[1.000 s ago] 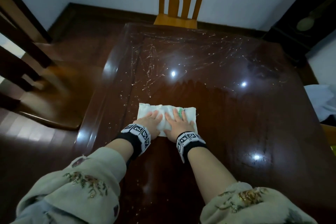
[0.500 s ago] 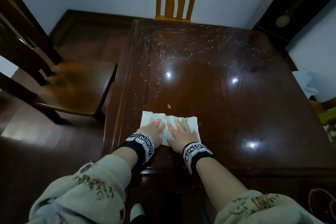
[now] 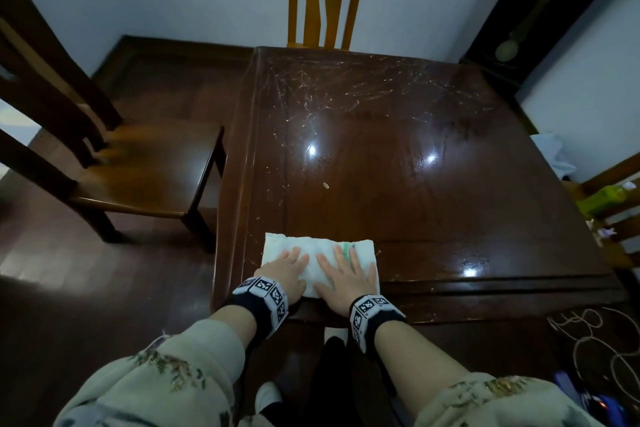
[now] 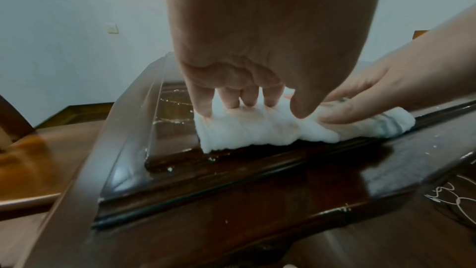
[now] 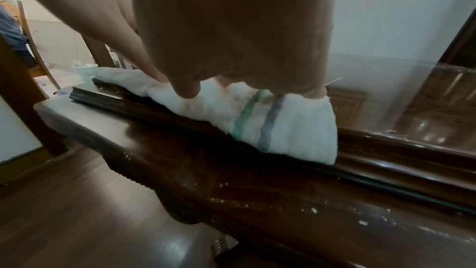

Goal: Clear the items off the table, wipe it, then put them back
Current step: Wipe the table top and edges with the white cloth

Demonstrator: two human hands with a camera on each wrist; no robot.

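A folded white cloth (image 3: pixel 313 250) with a green and a grey stripe lies at the near left edge of the dark wooden table (image 3: pixel 433 204). My left hand (image 3: pixel 285 269) presses flat on its left half, fingers straight. My right hand (image 3: pixel 346 274) presses flat on its right half beside it. In the left wrist view the left hand (image 4: pixel 244 97) pushes its fingertips into the cloth (image 4: pixel 257 129). The right wrist view has the right hand (image 5: pixel 231 58) bearing down on the cloth (image 5: pixel 291 127) at the table's raised rim. A small pale crumb (image 3: pixel 326 185) lies farther in.
A dark chair (image 3: pixel 138 170) stands left of the table and a yellow chair (image 3: pixel 325 0) at the far side. Scratches and streaks cover the far tabletop. A chair with green items (image 3: pixel 606 199) is at the right. A dark cabinet (image 3: pixel 540 10) stands back right.
Both hands have dragged the cloth toward me, from the table's middle left to its near edge. The crumb has come into view behind the cloth.
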